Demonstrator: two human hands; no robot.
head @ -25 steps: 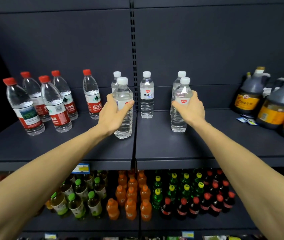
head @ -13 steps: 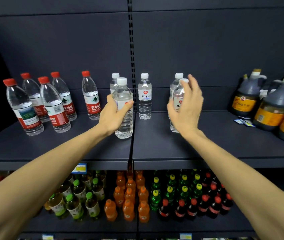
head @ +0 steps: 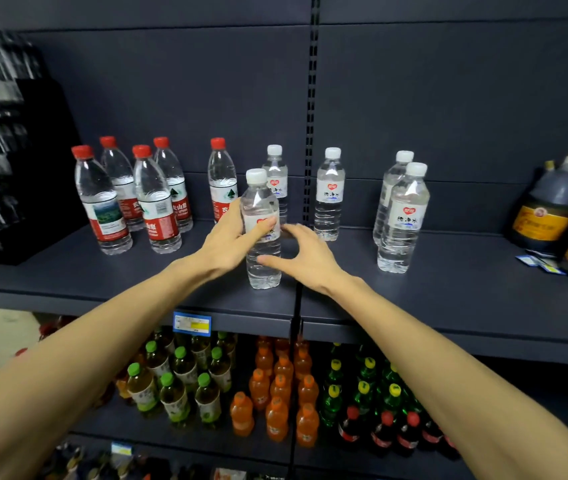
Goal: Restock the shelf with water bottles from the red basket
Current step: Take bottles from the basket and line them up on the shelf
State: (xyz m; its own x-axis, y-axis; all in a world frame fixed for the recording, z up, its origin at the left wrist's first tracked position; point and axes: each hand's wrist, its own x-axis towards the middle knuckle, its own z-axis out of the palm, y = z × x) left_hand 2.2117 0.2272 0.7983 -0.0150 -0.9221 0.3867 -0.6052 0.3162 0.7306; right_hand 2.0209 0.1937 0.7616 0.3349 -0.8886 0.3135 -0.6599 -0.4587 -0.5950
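My left hand (head: 230, 237) is shut on a white-capped water bottle (head: 261, 202) that stands upright near the front of the dark shelf (head: 448, 289). My right hand (head: 305, 252) hovers just right of that bottle, fingers curled open around it, holding nothing. Another white-capped bottle (head: 403, 216) stands free on the shelf to the right, with one behind it. Two more white-capped bottles (head: 330, 194) stand at the back. The red basket is out of view.
Several red-capped water bottles (head: 152, 199) stand at the left of the shelf. Dark jugs (head: 552, 206) with yellow labels crowd the right end. The lower shelf holds green-capped, orange (head: 275, 393) and dark soda bottles. A black rack stands at far left.
My right hand let go of the right-hand bottle, which stays standing, and moved left to the bottle in my left hand. The camera has turned right and moved closer.
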